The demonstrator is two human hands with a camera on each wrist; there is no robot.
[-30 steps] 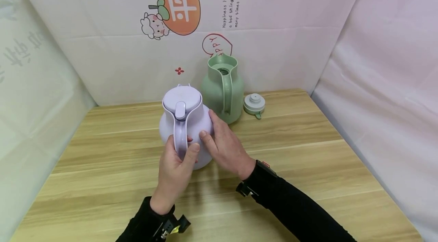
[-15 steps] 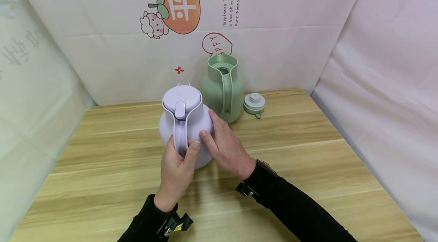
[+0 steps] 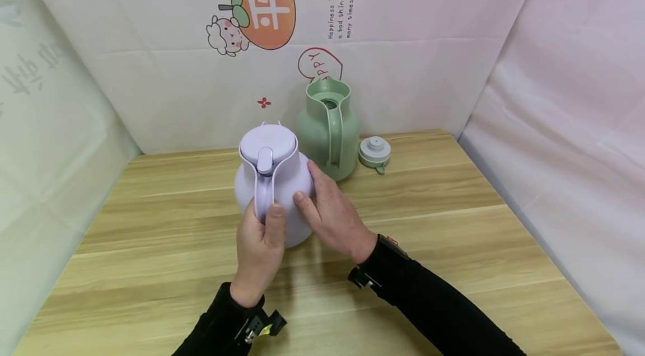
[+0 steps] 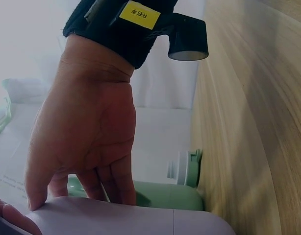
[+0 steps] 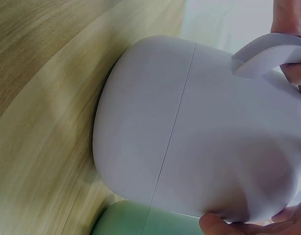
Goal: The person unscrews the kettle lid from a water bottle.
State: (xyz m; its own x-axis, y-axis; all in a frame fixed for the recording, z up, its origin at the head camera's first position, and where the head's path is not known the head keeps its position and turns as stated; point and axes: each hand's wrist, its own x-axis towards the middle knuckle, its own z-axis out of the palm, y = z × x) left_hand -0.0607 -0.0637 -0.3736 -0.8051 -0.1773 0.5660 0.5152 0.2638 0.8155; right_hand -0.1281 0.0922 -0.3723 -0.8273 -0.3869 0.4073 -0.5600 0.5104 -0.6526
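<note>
A lilac thermos jug (image 3: 269, 140) with its lid on stands upright at the middle of the table, its base right at the wood in the right wrist view. My left hand (image 3: 259, 252) grips the jug's handle (image 3: 264, 193), thumb along its right side. Against the jug's right flank lies my right hand (image 3: 335, 213), its fingers extended along the body and mostly hidden behind it in the head view. The left wrist view shows this right hand (image 4: 87, 117) from the palm side, fingers and thumb touching the lilac wall.
Just behind to the right stands a green thermos jug (image 3: 347, 132) with an open top. Beside it lies a pale grey-green stopper (image 3: 375, 153). The wooden table (image 3: 166, 244) ends at a printed white cloth (image 3: 428, 65), with cloth on both sides too.
My left thumb has shifted up and left, closer to the handle, and the left wrist has moved slightly up and right. The right hand and jug stay nearly still.
</note>
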